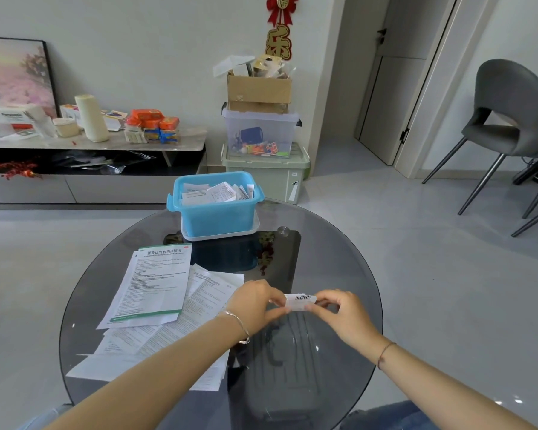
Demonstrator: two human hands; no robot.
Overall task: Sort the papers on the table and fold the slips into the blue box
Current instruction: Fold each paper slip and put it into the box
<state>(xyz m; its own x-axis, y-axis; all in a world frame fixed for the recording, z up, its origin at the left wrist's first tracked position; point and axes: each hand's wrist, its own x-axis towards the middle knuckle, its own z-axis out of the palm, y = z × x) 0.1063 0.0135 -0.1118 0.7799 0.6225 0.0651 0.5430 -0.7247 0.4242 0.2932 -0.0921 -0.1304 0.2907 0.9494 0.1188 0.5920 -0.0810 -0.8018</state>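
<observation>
From the head camera, a round dark glass bench (339, 252) carries the work. Above its middle, the left hand (255, 305) and the right hand (345, 318) hold one small white slip (300, 301) with a barcode between them. The fingers (277, 312) of each hand are curled and pinch one end of it, left end and right end. The slip is held up off the glass. To the left lies a spread of overlapping printed papers (156, 293), flat on the bench. At the far edge stands the blue box (216, 209), open-topped and holding folded slips, on a white tray (252, 229).
</observation>
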